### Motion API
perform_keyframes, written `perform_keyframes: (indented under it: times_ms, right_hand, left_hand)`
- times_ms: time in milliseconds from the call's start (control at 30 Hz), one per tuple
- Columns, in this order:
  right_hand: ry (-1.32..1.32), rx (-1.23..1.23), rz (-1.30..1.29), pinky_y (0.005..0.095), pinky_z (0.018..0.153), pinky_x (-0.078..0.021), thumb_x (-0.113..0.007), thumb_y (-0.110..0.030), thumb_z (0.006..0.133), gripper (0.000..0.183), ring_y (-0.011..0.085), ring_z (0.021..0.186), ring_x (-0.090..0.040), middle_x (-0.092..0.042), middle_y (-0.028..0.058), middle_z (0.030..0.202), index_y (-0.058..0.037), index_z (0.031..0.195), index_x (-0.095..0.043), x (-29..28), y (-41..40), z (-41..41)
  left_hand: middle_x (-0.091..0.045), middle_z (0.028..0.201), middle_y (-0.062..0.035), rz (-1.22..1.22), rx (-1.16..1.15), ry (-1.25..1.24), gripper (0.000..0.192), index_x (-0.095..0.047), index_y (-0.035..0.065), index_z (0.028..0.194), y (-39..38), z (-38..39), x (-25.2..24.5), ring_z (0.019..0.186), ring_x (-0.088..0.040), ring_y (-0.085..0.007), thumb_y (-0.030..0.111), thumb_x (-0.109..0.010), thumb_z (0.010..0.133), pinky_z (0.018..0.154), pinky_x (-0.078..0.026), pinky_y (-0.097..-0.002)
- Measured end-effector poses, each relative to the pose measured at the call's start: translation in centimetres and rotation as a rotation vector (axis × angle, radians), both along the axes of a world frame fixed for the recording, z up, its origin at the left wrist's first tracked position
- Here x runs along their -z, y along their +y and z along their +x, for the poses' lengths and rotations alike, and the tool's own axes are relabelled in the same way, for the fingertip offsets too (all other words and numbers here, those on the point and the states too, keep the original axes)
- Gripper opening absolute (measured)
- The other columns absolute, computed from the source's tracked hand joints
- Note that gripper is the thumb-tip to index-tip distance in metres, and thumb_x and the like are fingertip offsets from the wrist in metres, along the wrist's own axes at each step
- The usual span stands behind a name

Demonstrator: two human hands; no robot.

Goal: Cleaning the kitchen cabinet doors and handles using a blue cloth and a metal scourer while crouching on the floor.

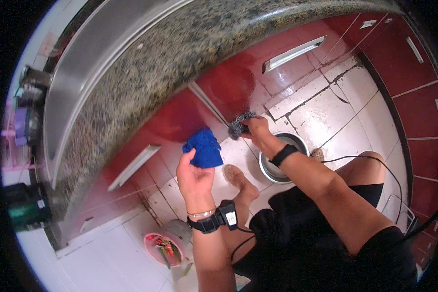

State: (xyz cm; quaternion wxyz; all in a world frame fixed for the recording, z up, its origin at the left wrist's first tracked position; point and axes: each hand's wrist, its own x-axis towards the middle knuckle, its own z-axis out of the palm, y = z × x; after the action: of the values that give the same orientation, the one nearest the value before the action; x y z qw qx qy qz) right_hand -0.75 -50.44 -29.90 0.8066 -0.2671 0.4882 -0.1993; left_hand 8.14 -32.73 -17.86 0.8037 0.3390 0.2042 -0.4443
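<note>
My left hand (pixel 196 175) grips a folded blue cloth (pixel 204 149), thumb on top and palm turned up. To its right, my right hand (pixel 256 128) has its fingers around a grey, mesh-like scouring pad (pixel 238 126) close to the glossy red cabinet front (pixel 226 80). Whether the pad touches the cabinet cannot be told. Below my right wrist stands a round metal basin (pixel 303 143) on the tiled floor, partly covered by my forearm. Both wrists wear black bands, and a small device with a cable sits on the left one.
A speckled granite countertop (pixel 160 69) with a metal sink (pixel 91 47) overhangs the cabinets. Long metal handles (pixel 135 167) stick out from the doors. A pink-rimmed bin (pixel 148 248) holding scraps stands at lower left. A black cable (pixel 350 157) crosses by my knee.
</note>
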Motion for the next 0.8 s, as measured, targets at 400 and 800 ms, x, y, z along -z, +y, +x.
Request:
perform_keyframes:
  times_ms: [400,800]
  right_hand:
    - [0.119,0.203,0.023,0.0371,0.046,-0.0552,-0.062,0.004,0.076,0.018,0.0258,0.066,-0.065,-0.064,0.013,0.08,0.0022,0.093,-0.058,4.2,-1.4,-0.4]
    - [-0.091,0.214,-0.058,0.0308,0.047,-0.0503,-0.069,0.003,0.074,0.017,0.0158,0.06,-0.06,-0.061,0.0044,0.075,-0.0068,0.079,-0.056,-1.0,-1.5,-1.1]
  left_hand:
    - [-0.055,0.126,-0.0185,0.065,0.016,0.015,0.042,-0.051,-0.004,0.122,-1.0,-0.4,-0.3,0.119,-0.051,-0.0328,0.001,-0.053,0.08,0.103,-0.038,-0.0477]
    - [-0.051,0.13,-0.0199,0.075,0.105,0.075,0.042,-0.049,-0.0039,0.124,-2.7,-1.1,-1.4,0.123,-0.048,-0.0342,0.0,-0.05,0.082,0.106,-0.035,-0.0492]
